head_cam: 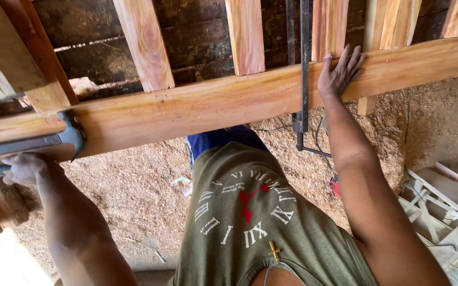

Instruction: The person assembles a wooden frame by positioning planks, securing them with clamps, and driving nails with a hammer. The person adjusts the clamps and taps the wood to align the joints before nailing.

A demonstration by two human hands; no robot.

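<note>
While left fingers point(25, 168) wrapped round steel claw hammer point(54, 142), right fingers point(340, 68) flat on rough-sawn rail point(213, 106).

Long wooden rail point(229, 103) runs across the view, slats point(246, 34) rising behind it; bar clamp point(304, 74) crosses it right of centre. Right hand point(339, 71) lies flat on the rail just beside the clamp; left hand point(25, 168) at far left grips a claw hammer point(54, 140), head against the rail. Sawdust-covered floor point(133, 196) lies below, wooden frames point(441, 206) at lower right.

Left hand point(25, 168) grips a hammer point(54, 142); right hand point(339, 71) presses the rail point(213, 106) (fingers spread).
</note>
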